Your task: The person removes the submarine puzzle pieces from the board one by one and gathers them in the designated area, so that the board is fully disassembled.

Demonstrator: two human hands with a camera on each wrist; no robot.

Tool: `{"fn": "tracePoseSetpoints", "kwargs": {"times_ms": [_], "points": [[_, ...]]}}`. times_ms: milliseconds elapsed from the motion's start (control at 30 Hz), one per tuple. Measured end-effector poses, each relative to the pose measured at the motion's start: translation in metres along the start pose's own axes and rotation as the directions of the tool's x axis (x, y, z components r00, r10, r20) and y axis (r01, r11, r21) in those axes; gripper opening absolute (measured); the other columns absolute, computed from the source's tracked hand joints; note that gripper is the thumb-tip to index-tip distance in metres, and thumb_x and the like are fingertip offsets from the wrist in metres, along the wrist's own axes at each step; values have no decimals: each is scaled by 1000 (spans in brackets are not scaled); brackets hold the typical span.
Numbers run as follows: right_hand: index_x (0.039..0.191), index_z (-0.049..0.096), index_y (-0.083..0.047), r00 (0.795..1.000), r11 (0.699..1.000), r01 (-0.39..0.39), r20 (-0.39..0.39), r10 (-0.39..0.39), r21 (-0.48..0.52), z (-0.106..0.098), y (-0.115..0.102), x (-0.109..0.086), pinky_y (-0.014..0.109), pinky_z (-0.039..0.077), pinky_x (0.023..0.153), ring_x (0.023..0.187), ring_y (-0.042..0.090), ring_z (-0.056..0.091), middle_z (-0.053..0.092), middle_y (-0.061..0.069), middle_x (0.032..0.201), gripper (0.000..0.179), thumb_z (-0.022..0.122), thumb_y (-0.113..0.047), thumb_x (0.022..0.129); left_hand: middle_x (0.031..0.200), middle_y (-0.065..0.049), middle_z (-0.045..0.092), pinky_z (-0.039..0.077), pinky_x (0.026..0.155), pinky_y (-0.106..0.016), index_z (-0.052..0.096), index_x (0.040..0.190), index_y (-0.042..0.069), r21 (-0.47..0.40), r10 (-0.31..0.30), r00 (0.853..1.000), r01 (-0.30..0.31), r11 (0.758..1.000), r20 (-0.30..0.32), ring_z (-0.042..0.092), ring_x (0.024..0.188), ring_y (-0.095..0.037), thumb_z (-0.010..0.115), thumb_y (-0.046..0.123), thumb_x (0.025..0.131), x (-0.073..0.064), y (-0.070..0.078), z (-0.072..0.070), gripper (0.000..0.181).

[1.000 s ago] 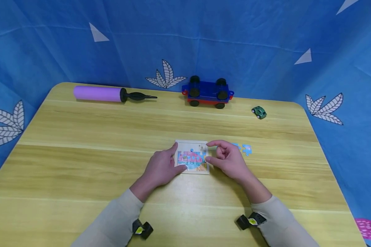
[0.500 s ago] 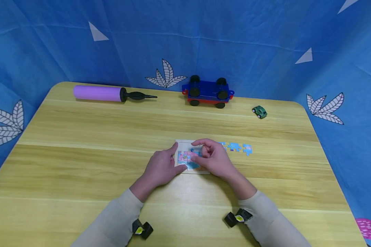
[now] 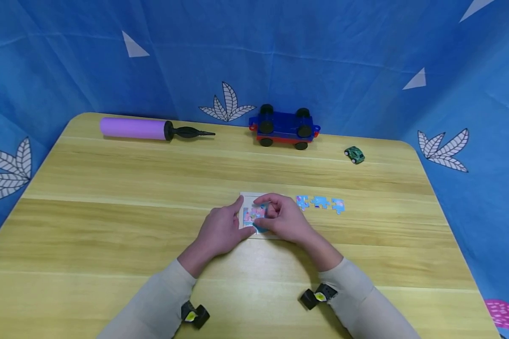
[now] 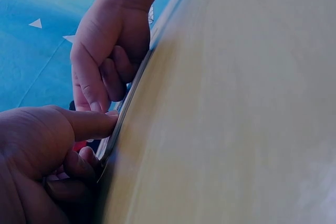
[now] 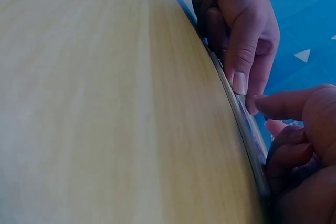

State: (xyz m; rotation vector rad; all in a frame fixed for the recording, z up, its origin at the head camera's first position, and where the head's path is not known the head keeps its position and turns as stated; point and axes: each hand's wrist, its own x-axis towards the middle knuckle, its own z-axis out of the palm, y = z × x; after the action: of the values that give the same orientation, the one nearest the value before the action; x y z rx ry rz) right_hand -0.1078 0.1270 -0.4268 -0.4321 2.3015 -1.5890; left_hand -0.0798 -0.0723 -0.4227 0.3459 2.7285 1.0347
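A small jigsaw puzzle in a pale tray (image 3: 247,199) lies on the table in the head view, with pink and blue pieces (image 3: 251,214) set into it. My left hand (image 3: 221,229) grips the tray's left side, thumb over the near edge and index finger at the far left corner. Above the puzzle, my right hand (image 3: 286,219) covers its right part. Its thumb and index fingertips are spread apart close over the pieces, and the other fingers are curled. In the right wrist view, the right thumb (image 5: 281,103) points toward the left fingers near the tray's edge.
Right of the tray lie three loose blue puzzle pieces (image 3: 321,202). Along the back stand a purple hand pump (image 3: 133,128), an upside-down blue and red toy wagon (image 3: 285,126) and a small green toy car (image 3: 354,154). A blue patterned cloth (image 3: 174,61) hangs behind.
My right hand has moved left from the tray's right edge to over the puzzle, uncovering the loose pieces. The left hand has stayed at the tray's left side.
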Motion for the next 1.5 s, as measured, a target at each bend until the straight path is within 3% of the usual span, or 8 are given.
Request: {"fn": "tracePoseSetpoints", "kwargs": {"times_ms": [233, 1000, 1500], "points": [[114, 68, -2, 1000, 999, 5, -11, -5, -33, 3, -2, -3, 28, 37, 62, 55, 14, 34, 37, -2, 62, 34, 80, -1, 82, 56, 3, 47, 30, 45, -28, 39, 151, -3, -3, -15, 1000, 15, 1000, 21, 38, 45, -10, 81, 38, 85, -1, 0, 2, 88], [110, 70, -2, 999, 990, 29, 22, -26, -136, 6, 2, 0, 31, 44, 70, 54, 9, 37, 40, -3, 60, 28, 78, 1, 83, 58, 3, 47, 30, 47, -28, 38, 152, -1, -51, -13, 999, 15, 999, 37, 36, 46, -10, 81, 35, 85, -1, -5, 0, 87], [106, 69, -5, 998, 984, -10, 53, 20, -178, 1, -2, 5, 34, 47, 77, 52, 9, 36, 40, -4, 57, 26, 78, -1, 82, 57, 3, 48, 31, 47, -28, 37, 152, -1, -49, -1, 999, 3, 999, 36, 38, 45, -10, 80, 35, 86, 0, -3, -1, 87]]}}
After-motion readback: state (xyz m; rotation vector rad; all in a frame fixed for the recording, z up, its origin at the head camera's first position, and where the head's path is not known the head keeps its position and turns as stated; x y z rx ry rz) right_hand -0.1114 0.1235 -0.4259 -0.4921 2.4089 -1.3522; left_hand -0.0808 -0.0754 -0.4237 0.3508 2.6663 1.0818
